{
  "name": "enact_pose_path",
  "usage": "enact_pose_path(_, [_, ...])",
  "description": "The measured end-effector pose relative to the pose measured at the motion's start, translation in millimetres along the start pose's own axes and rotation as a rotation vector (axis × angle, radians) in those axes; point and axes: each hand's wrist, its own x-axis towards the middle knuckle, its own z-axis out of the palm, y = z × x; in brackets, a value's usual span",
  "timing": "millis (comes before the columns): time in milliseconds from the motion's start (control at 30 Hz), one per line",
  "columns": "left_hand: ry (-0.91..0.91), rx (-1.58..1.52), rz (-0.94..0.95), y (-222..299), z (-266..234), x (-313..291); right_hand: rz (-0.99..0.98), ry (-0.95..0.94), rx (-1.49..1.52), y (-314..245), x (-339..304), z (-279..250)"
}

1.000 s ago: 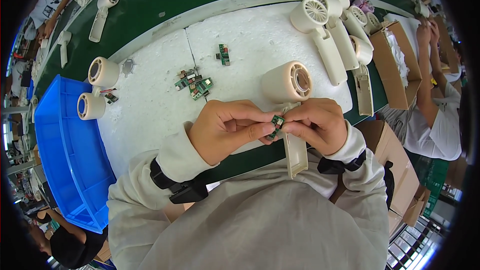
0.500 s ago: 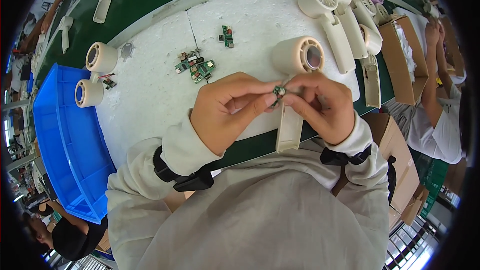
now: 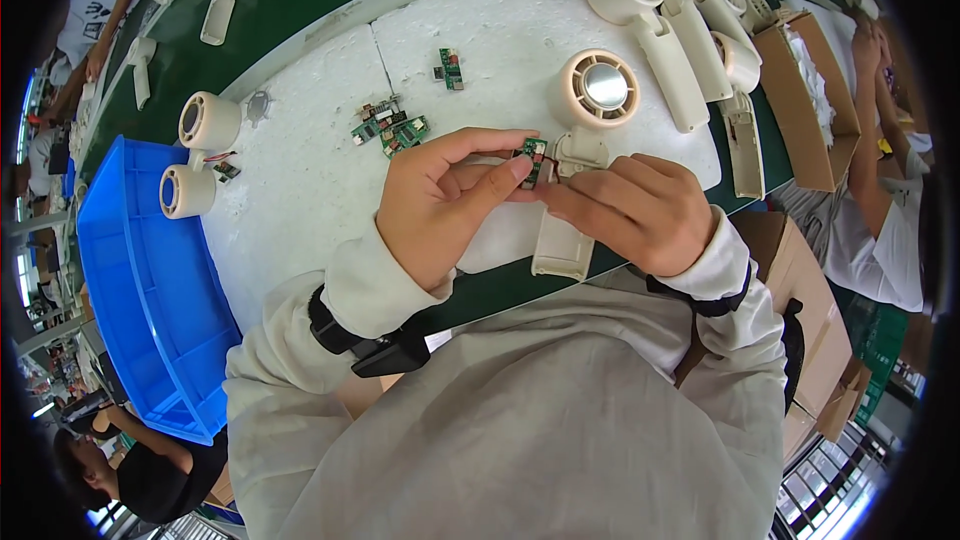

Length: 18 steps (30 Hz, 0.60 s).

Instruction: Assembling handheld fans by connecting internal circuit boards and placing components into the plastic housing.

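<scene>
My left hand [image 3: 432,202] pinches a small green circuit board [image 3: 534,152] between thumb and fingers, its component side showing. Close beside it, my right hand [image 3: 640,212] has its fingertips pressed together at the board's lower right edge. A thin dark line, perhaps a wire, shows there, but what those fingers grip is hidden. Just beyond both hands lies a cream handheld fan, its round head [image 3: 601,88] facing up with a silver disc in the middle. Its open, hollow handle [image 3: 562,246] extends toward me under my right hand, past the table's near edge.
More circuit boards [image 3: 388,127] lie on the white foam sheet [image 3: 300,210], with another board [image 3: 450,70] beyond. A blue bin [image 3: 150,290] stands left beside two fan heads [image 3: 187,190]. Several cream fans [image 3: 672,70] and a cardboard box [image 3: 805,105] are at right. Co-workers sit on both sides.
The board has turned to show its face and shifted slightly left in my left hand. My right hand has rolled knuckles-up. The fan head has tipped to face upward.
</scene>
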Motion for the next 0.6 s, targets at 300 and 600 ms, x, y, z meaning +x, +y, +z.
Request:
enact_pose_path(300, [-0.019, -0.023, -0.011, 0.6, 0.2, 1.3, 0.69, 0.147, 0.51, -14.2, 7.2, -2.6])
enact_pose_path(600, [-0.017, -0.002, -0.005, 1.0, 1.1, 0.2, 0.536, 0.234, 0.402, -13.2, 7.0, 5.5])
